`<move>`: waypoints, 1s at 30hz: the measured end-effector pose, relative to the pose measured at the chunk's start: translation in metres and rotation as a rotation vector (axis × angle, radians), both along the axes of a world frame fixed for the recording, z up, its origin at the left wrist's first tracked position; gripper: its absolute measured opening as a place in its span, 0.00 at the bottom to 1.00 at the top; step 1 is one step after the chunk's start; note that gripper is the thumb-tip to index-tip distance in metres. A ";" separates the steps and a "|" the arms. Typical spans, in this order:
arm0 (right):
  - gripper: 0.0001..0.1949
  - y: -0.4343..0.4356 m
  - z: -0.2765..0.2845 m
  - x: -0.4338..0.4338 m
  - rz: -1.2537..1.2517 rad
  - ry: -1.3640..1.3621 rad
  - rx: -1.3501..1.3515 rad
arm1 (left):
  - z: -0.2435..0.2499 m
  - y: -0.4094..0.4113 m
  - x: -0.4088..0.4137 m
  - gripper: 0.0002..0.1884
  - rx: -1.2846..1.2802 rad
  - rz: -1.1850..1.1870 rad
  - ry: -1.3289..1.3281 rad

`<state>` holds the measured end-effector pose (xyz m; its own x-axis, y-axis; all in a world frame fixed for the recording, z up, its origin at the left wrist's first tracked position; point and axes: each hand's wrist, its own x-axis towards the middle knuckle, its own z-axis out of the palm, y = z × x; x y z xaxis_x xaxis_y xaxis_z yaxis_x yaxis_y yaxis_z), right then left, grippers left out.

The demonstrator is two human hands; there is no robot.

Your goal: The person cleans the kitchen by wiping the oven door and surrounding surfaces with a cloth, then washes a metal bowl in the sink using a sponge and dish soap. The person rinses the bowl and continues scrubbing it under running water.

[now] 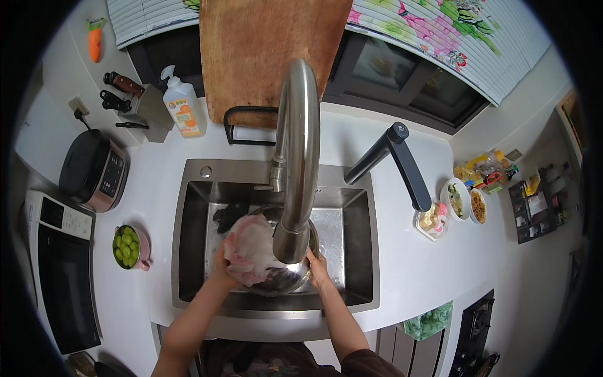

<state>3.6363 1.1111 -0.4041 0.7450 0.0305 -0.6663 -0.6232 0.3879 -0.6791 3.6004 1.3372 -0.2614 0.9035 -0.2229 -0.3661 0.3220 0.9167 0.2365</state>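
Note:
Both hands are inside a stainless steel sink [360, 245], under the arched metal faucet [301, 155]. My left hand [225, 272] holds a pale, pink-edged piece of raw meat [252, 245] at its left side; what cut it is I cannot tell. The meat lies over the left part of a round metal bowl [282, 281]. My right hand [317, 266] grips the bowl's right rim, its fingers partly hidden. The faucet head covers part of the bowl and of the meat. A dark item [229, 217] lies on the sink floor behind the meat.
Left stand a pink pot of green fruit [126, 247], a rice cooker [94, 169], a microwave [68, 278], a knife block [150, 113] and a pump bottle [186, 108]. A wooden board [264, 56] leans behind. A dark angled tap [409, 172], food bowls [455, 200] and a packaged tray [431, 220] stand right.

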 end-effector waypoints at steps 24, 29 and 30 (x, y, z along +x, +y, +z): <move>0.16 0.020 0.091 -0.058 0.806 -1.223 -1.158 | 0.020 0.084 -0.036 0.28 0.374 0.182 0.073; 0.34 -0.065 0.021 -0.020 -0.067 0.207 -0.413 | 0.050 0.037 -0.025 0.28 0.552 0.115 -0.079; 0.32 -0.072 0.017 -0.014 0.032 0.321 -0.096 | 0.048 0.030 -0.023 0.27 0.518 0.121 -0.082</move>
